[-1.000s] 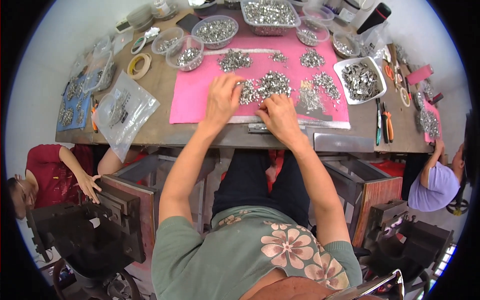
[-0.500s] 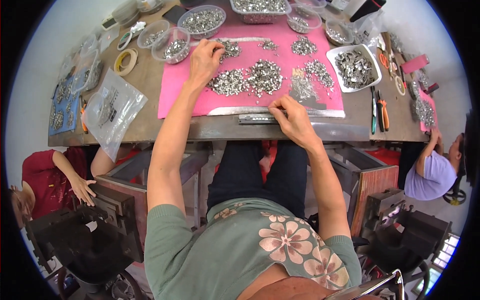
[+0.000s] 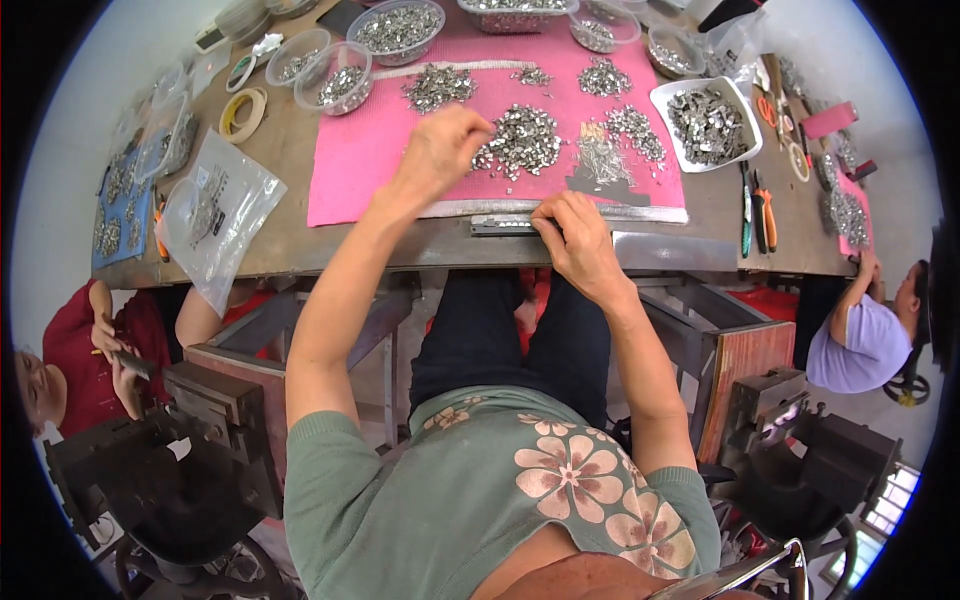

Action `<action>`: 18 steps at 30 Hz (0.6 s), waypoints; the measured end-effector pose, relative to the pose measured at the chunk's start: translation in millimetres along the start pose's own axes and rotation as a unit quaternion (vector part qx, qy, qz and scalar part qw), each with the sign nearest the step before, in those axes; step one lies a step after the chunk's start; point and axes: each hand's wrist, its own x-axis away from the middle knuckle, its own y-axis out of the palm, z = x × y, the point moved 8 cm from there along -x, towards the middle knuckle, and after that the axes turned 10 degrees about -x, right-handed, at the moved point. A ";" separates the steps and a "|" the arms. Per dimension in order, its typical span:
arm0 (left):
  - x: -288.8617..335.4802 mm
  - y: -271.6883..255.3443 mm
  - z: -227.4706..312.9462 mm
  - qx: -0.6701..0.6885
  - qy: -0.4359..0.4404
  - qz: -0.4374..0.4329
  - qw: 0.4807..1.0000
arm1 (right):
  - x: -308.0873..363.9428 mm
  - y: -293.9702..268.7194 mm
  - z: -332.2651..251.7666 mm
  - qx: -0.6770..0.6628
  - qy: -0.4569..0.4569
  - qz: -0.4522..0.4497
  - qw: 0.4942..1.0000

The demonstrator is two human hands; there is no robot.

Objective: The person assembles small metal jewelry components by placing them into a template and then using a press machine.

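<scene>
My left hand (image 3: 440,150) hovers over the pink mat (image 3: 345,175), its thumb and fingertips pinched together beside a heap of small shiny metal pieces (image 3: 528,138). Whatever is in that pinch is too small to make out. At the near edge of the mat, my right hand (image 3: 580,245) has its fingers closed on the right end of a narrow slotted metal bar (image 3: 500,226). Small pieces sit in a row along the bar. Behind my right hand lie a bunch of thin metal pins (image 3: 602,165) and a grey flat piece (image 3: 625,196). Another heap (image 3: 440,88) lies beyond my left hand.
Tubs of metal pieces (image 3: 400,32) line the far side. A white square dish (image 3: 657,95) stands right of the mat, near orange-handled pliers (image 3: 765,220). Left are a tape roll (image 3: 243,114) and a clear plastic bag (image 3: 225,215). Co-workers sit on both sides.
My left hand has come nearer and to the right from the far heap, now over the middle heaps. My right hand stays at the bar. The co-worker at left has brought both hands together around a dark object.
</scene>
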 end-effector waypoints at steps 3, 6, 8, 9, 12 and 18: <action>23.7 18.0 25.2 0.017 0.005 -0.100 0.995 | -1.2 -2.9 -8.2 0.027 -0.030 0.012 0.999; 38.4 22.2 29.8 0.004 0.026 -0.099 0.995 | -2.6 -7.7 -6.3 0.003 -0.021 0.001 1.000; 41.8 19.4 28.5 -0.002 0.019 -0.099 0.995 | -7.6 -8.2 2.8 0.025 0.032 -0.015 0.999; 42.5 18.0 27.4 -0.009 0.011 -0.101 0.995 | -11.3 -6.6 4.4 0.025 0.031 -0.015 0.999; 41.4 14.6 25.7 -0.016 0.007 -0.083 0.996 | -25.7 0.8 11.5 0.035 0.017 0.006 0.999; 45.9 -4.1 24.4 -0.040 0.020 -0.058 0.997 | -48.1 25.0 15.4 0.062 -0.002 0.000 0.998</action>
